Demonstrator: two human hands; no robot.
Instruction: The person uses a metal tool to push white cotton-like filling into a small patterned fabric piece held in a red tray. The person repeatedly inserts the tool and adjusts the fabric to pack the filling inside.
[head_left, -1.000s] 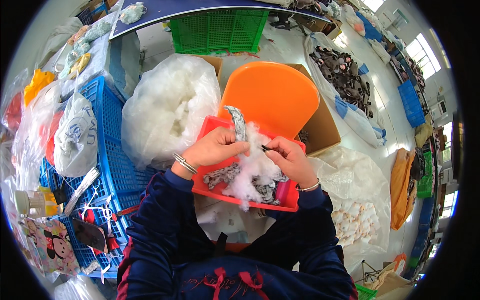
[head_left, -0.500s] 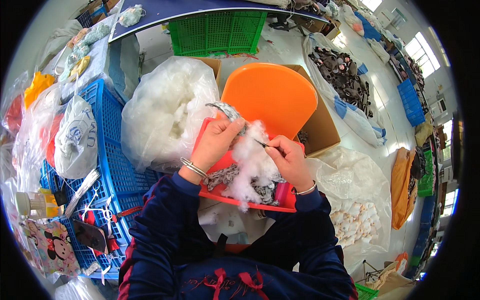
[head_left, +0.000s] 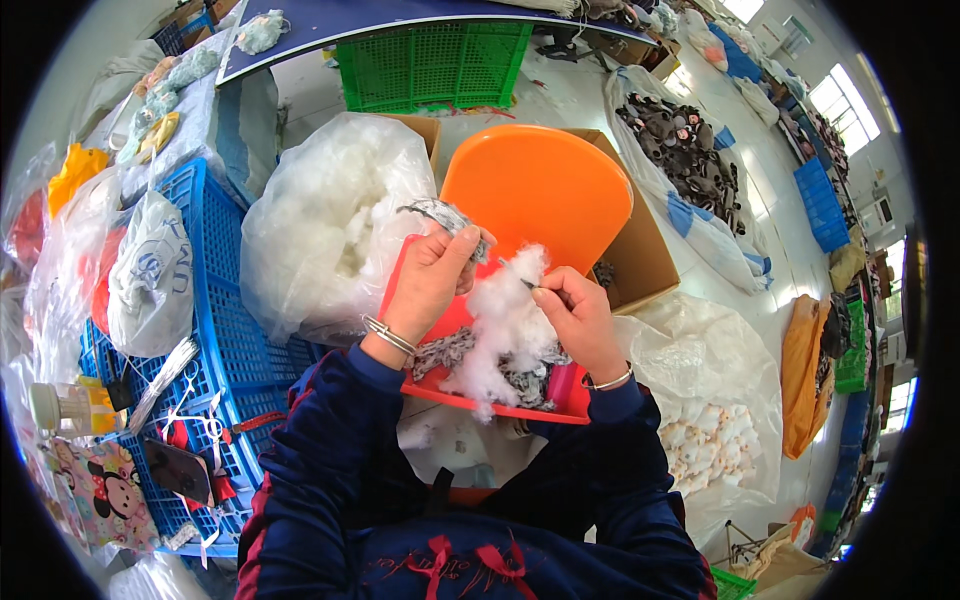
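Observation:
My left hand is closed on a grey-and-white fabric piece, which juts out past the thumb. To its right, my right hand pinches a thin dark tool; most of it is hidden in the fingers, so its kind is unclear. The tool's tip touches a loose clump of white stuffing. This clump hangs between my hands and rests on more grey fabric pieces in a red tray over my lap.
An orange rounded panel like a chair back rises behind the tray. Clear bags of white stuffing and small white-and-tan pieces flank me. A blue crate stands left, a cardboard box behind right, a green crate farther off.
My left hand has turned a little and the fabric piece has shifted slightly left. The tool has drawn back a little to the right, and the stuffing's top has moved right and widened.

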